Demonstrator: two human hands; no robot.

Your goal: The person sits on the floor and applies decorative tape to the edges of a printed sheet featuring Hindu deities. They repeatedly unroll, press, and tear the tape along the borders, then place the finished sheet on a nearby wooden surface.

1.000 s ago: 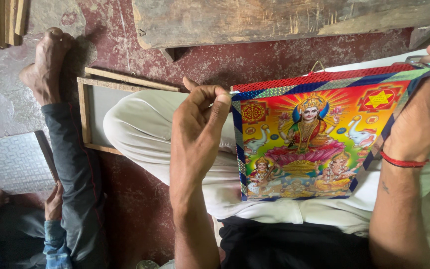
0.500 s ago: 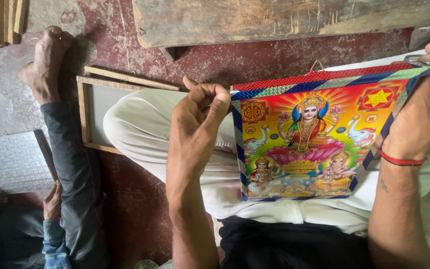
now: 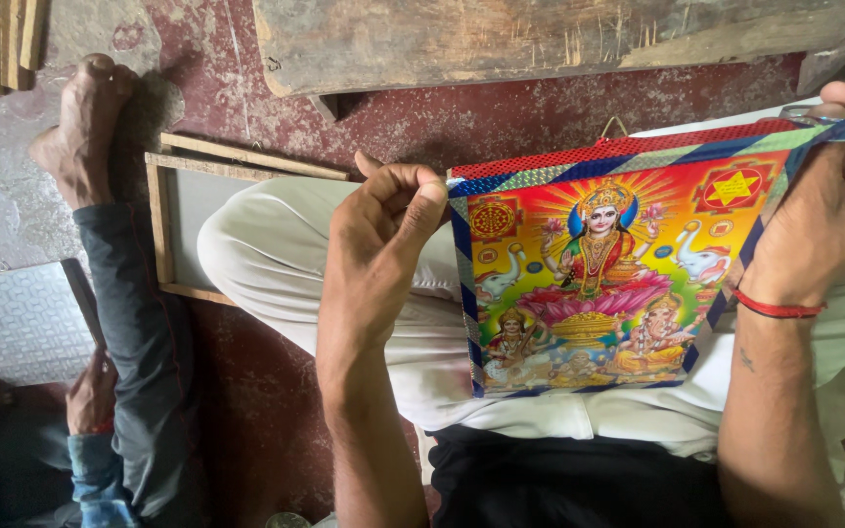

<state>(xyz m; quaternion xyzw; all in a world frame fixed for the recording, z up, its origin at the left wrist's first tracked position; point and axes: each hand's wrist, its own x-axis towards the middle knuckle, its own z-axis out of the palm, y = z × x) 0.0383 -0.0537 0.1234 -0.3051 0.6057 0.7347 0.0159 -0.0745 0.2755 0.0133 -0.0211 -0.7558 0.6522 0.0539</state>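
Observation:
A bright, many-coloured framed picture (image 3: 606,274) with a patterned blue, red and silver border rests on my lap, over white trousers. My left hand (image 3: 376,256) pinches the picture's upper left corner between thumb and fingers. My right hand (image 3: 831,200), a red thread around its wrist, grips the picture's upper right corner; a small shiny strip of tape shows at its fingertips. A small wire hanging loop (image 3: 615,127) sticks up from the top edge.
An empty wooden frame (image 3: 170,220) lies on the red floor behind my knee. A rough wooden plank (image 3: 540,39) lies across the top. Another person's bare foot (image 3: 80,127), dark trouser leg and hands are at the left, beside a silvery patterned sheet (image 3: 12,323).

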